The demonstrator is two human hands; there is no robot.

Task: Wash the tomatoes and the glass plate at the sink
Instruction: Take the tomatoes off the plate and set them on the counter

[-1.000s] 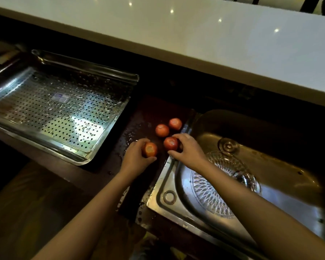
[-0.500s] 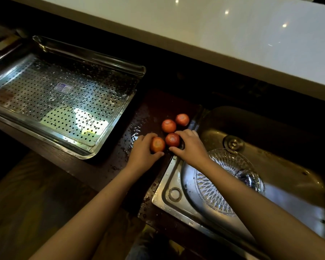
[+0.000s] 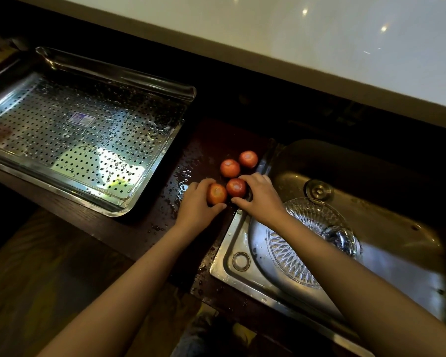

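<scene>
Gripping one tomato (image 3: 216, 194) with the left hand (image 3: 196, 204), fingers and thumb curled round its sides, on the wet dark table (image 3: 144, 228) between tray and sink. Gripping a second tomato (image 3: 236, 187) with the right hand (image 3: 260, 199), thumb below and fingers arched over the top, close against the first; touching or just apart, cannot tell. Just behind these, toward the table's far edge, a third tomato (image 3: 229, 168) and a fourth tomato (image 3: 248, 158), side by side, free of both hands. In the sink (image 3: 227, 256), set into the table's right part, a cut-glass plate (image 3: 301, 243) lying in the basin, partly hidden under the right forearm. On the table's left part, a perforated steel tray (image 3: 83, 140), beaded with water drops, with a small label on its floor. Beyond the far edge, a white ledge (image 3: 319, 42) catching spots of light.
</scene>
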